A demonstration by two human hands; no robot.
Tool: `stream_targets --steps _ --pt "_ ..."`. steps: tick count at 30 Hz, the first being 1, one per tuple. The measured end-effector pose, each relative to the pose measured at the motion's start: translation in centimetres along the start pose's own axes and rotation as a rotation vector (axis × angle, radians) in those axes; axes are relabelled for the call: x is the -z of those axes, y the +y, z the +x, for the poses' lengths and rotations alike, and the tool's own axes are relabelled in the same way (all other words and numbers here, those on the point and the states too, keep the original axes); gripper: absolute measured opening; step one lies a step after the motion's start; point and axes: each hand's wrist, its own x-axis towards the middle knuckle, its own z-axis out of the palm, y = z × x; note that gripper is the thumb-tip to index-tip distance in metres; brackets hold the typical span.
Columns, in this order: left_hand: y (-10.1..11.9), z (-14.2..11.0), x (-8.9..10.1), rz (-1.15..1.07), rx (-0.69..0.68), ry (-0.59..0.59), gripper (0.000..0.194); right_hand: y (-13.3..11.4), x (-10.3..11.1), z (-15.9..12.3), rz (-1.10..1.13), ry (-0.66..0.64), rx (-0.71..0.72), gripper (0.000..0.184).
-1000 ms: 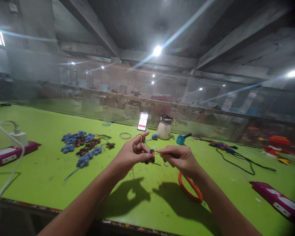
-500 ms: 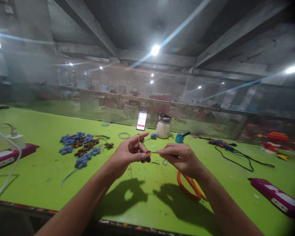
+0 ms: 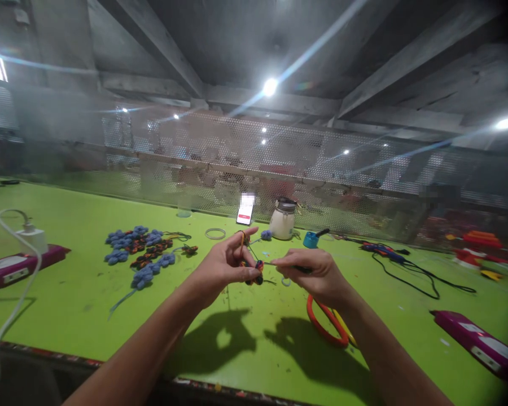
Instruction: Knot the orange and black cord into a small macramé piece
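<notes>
Between the thumb and fingers of my left hand point(image 3: 226, 262) is a small multicoloured crochet piece point(image 3: 257, 273), dark with orange and red. Yarn point(image 3: 242, 239) loops over a raised finger of that hand and runs down to the piece. My right hand point(image 3: 311, 269) pinches a thin crochet hook point(image 3: 272, 263), its tip at the crochet piece; the handle is mostly covered by my fingers. To the left lie several blue crochet flowers point(image 3: 143, 276) and dark-orange ones point(image 3: 146, 256), some with loose yarn tails.
Behind my hands stand a phone point(image 3: 245, 213), a white jar point(image 3: 282, 223) and a blue container point(image 3: 310, 239). Orange-handled scissors point(image 3: 322, 321) lie beneath my right forearm. Purple power strips point(image 3: 476, 341) sit at both sides; a white cable point(image 3: 19, 301) hangs at left. A glue gun point(image 3: 383, 250) trails a black cord.
The crochet piece has turned slightly in my left fingers, and the hook has shifted a little against it. Both hands stay in nearly the same place; the view has moved slightly.
</notes>
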Motion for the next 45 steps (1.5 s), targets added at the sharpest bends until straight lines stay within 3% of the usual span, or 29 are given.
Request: stream_targets --steps 9,17,22,30,39,45 --pt "0.2 0.0 -0.1 0.016 0.008 0.004 0.070 -0.5 -0.1 0.1 0.176 0.010 -0.087 0.019" --pt "-0.2 0.1 0.2 0.049 0.010 0.013 0.053 0.1 -1.3 -0.2 0.444 0.039 -0.425 0.017" --pt "-0.4 0.1 0.0 0.104 0.013 0.045 0.050 0.3 -2.3 0.1 0.595 0.073 -0.523 0.019" --pt "-0.4 0.2 -0.4 0.138 -0.003 0.083 0.055 -0.3 -2.4 0.2 0.661 0.031 -0.546 0.038" --pt "-0.6 0.4 -0.1 0.086 -0.008 0.103 0.058 -0.4 -2.5 0.1 0.643 0.019 -0.557 0.038" --pt "-0.9 0.6 0.0 0.012 0.000 0.178 0.052 -0.5 -2.3 0.2 0.630 0.014 -0.596 0.038"
